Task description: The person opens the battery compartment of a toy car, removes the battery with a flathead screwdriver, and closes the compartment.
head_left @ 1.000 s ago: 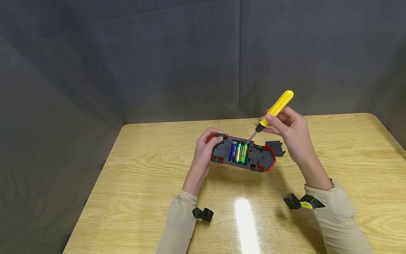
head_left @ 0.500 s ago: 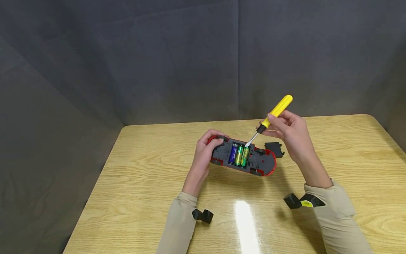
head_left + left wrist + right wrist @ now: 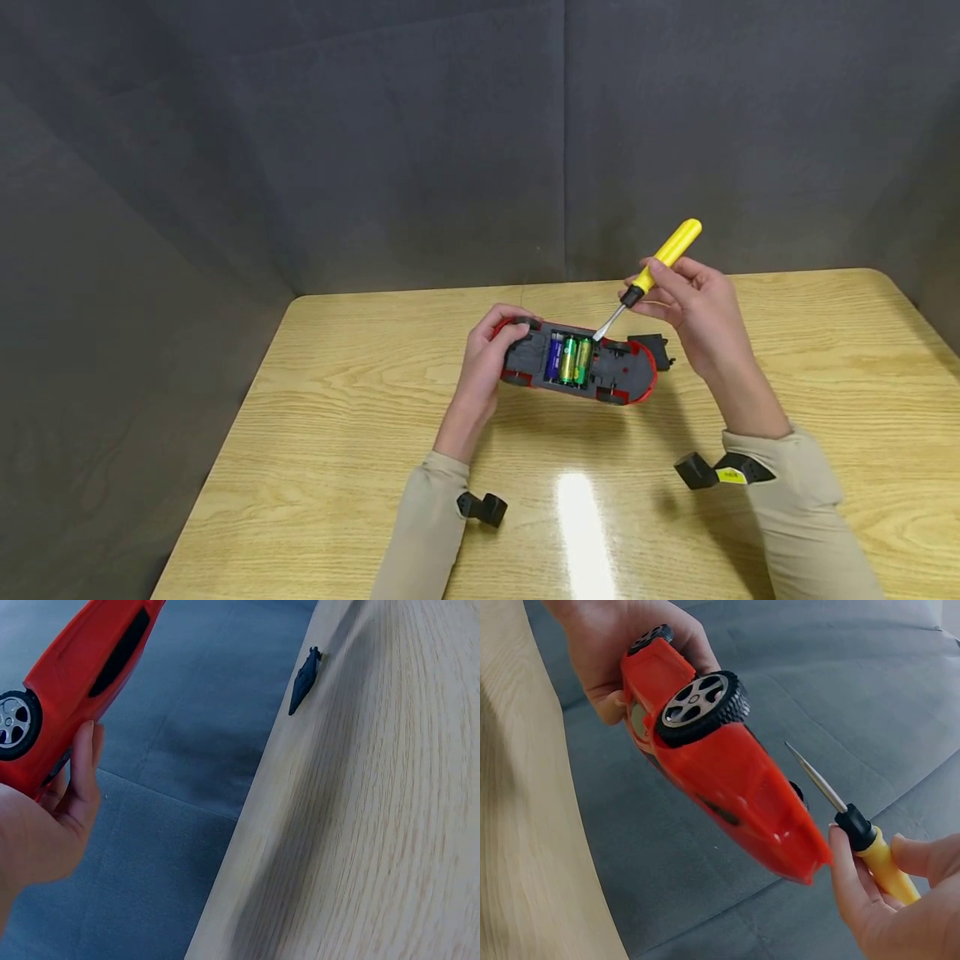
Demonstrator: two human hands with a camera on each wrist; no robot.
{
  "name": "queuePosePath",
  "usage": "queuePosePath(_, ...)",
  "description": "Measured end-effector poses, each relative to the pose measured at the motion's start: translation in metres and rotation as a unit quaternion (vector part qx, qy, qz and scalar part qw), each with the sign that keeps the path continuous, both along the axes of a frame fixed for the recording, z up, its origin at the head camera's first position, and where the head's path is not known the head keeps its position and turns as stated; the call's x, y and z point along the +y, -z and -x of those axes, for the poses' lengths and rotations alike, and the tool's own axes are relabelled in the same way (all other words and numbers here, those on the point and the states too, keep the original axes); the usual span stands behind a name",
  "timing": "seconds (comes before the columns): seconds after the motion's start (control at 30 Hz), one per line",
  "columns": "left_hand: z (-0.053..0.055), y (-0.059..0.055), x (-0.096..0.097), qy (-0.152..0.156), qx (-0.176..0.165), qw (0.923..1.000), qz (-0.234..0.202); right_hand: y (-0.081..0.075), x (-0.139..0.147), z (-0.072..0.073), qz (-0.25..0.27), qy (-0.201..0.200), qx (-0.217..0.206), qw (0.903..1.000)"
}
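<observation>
In the head view my left hand (image 3: 483,354) grips the rear-left end of a red toy car (image 3: 630,373), turned with its dark underside up. Its battery compartment is uncovered and holds a blue-purple battery (image 3: 553,358) and two green-gold batteries (image 3: 568,360) side by side. My right hand (image 3: 705,312) pinches a yellow-handled screwdriver (image 3: 675,244) between thumb and fingers near its black collar. The flat tip points down at the compartment's upper right corner, beside the rightmost battery. From the right wrist, the screwdriver shaft (image 3: 817,777) shows next to the car's underside, which is mostly hidden there.
A black battery cover (image 3: 657,348) lies on the wooden table (image 3: 337,433) behind the car's right end; the left wrist view shows this cover (image 3: 304,681) near the table edge. Dark cloth (image 3: 420,150) hangs behind and at the sides.
The screwdriver tip has shifted right, from the upper end of the rightmost battery to the compartment corner. My right hand moved slightly right with it; the car tilted a little, still in my left hand.
</observation>
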State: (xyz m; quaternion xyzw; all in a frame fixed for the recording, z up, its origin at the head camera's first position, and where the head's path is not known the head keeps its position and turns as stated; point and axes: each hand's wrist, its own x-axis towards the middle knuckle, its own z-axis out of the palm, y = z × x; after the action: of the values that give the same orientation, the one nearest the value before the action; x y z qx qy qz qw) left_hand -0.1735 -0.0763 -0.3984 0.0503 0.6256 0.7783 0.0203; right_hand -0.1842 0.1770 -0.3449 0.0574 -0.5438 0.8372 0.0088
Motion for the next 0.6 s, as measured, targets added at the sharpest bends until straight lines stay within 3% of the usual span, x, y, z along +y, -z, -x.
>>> queuePosePath(0.4, 0.001, 0.001, -0.002, -0.025, -0.011, 0.9996, -0.008, -0.002, 0.020, 0.000, -0.002, 0.041, -0.022, 0.9989)
queuePosePath(0.6, 0.001, 0.001, -0.003, -0.035, -0.014, 0.9991, -0.016, -0.005, 0.038, 0.001, 0.024, 0.048, -0.034, 0.9980)
